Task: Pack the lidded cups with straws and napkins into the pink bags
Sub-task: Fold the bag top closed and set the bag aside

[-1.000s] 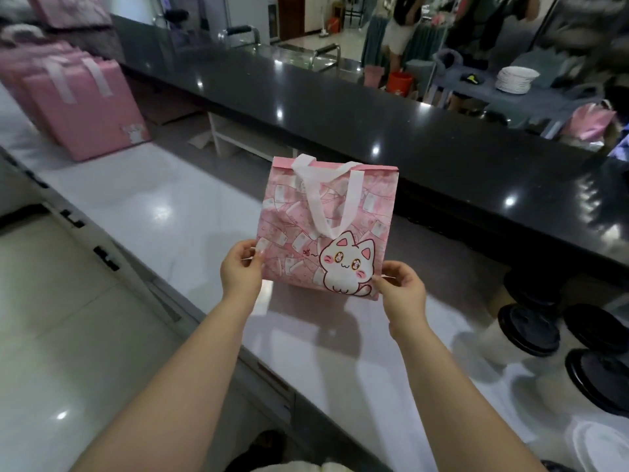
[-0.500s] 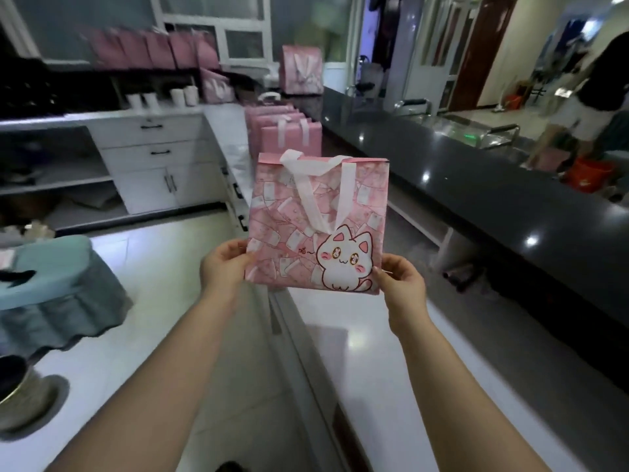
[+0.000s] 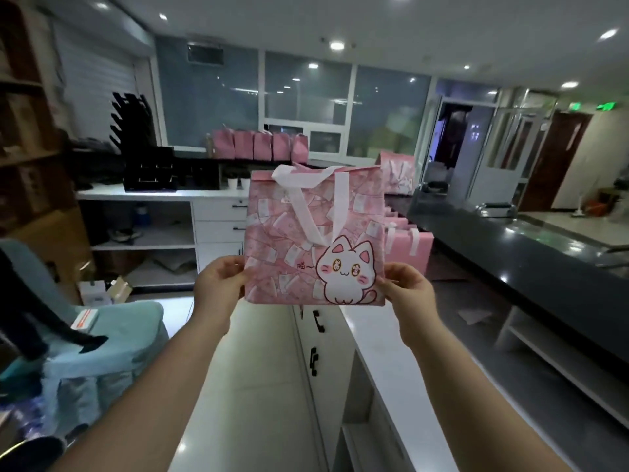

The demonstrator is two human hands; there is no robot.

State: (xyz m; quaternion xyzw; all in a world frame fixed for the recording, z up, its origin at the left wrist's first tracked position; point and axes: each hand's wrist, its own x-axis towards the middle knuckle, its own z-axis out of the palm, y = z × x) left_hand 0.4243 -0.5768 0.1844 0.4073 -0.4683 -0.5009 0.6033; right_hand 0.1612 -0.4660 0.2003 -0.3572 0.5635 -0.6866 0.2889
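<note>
While the left grip [image 3: 221, 284] and right grip [image 3: 408, 289] pinch the pink bag [image 3: 313, 240] only by its bottom corners in mid-air, it could topple or slip, spilling any cups inside.

Two bare forearms; bare left hand [image 3: 218, 284], right hand [image 3: 408, 289]; nails apparently short.

Held bag [image 3: 306, 240] up at centre, clear of any surface. Pinching its lower left corner, left hand [image 3: 218, 287]; pinching its lower right corner, right hand [image 3: 408, 291]. Below the held bag and running away behind it, worktop [image 3: 381, 369]; on it, just behind the held bag's right edge, stack of bags [image 3: 408, 247]. Right of the held bag, raised counter [image 3: 527, 260], with lone bag [image 3: 398, 172] at its far end. Far behind the held bag, row of bags [image 3: 260, 144] above back counter [image 3: 153, 192]. Left of and below the held bag, chair [image 3: 112, 335].
</note>
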